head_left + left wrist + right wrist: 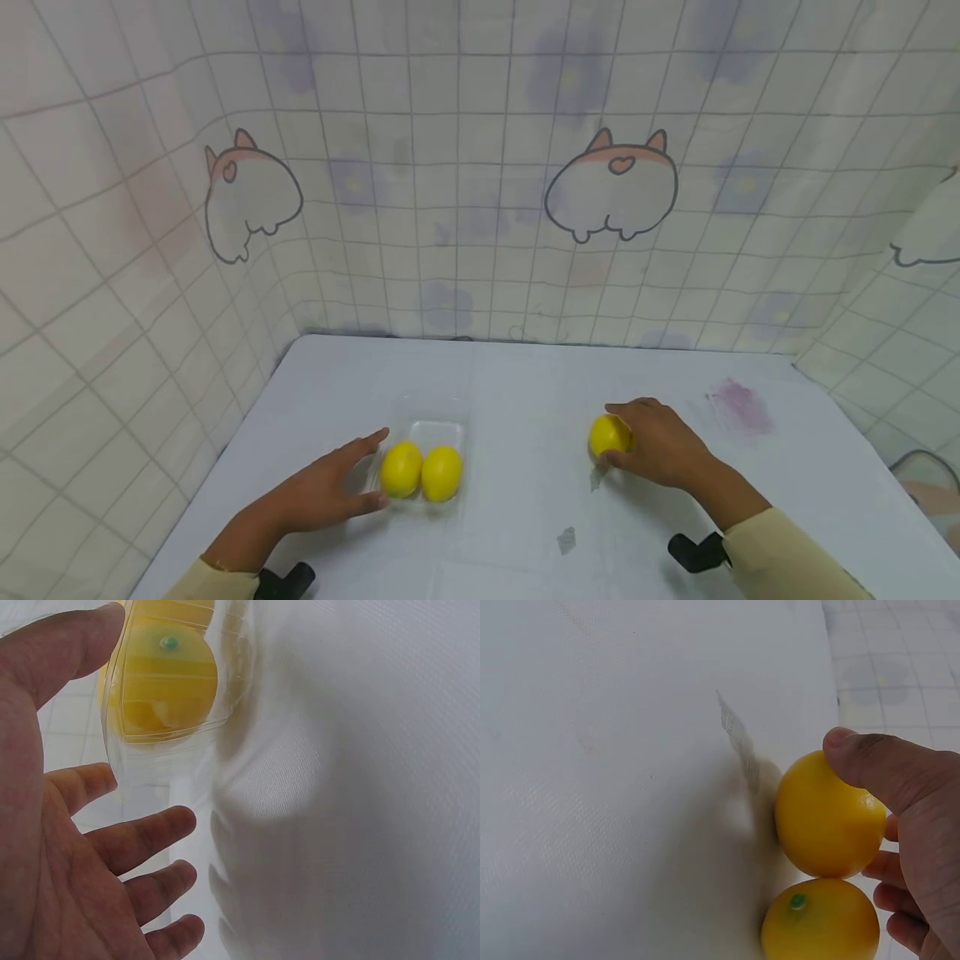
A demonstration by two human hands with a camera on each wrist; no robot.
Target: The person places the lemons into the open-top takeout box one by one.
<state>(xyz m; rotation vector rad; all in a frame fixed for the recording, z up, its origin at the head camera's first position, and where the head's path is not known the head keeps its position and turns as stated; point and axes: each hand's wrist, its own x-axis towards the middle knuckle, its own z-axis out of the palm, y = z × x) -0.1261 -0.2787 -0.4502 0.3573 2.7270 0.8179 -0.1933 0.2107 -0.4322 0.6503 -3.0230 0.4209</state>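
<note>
On the left side of the table, a clear plastic box (437,434) holds two yellow lemons (442,473), side by side at its near end. My left hand (330,486) is beside the box with its fingers spread, and its thumb is at the box's edge in the left wrist view. Further right, my right hand (660,442) grips a yellow lemon (829,817) between thumb and fingers, low over the table. Just against it in the right wrist view is another lemon (821,926) with a green stem spot; the hand hides it from the head view.
The white table (517,400) has a pink stain (741,407) at the right and small grey patches (567,540) near the front. A patterned curtain (480,208) encloses the back and sides.
</note>
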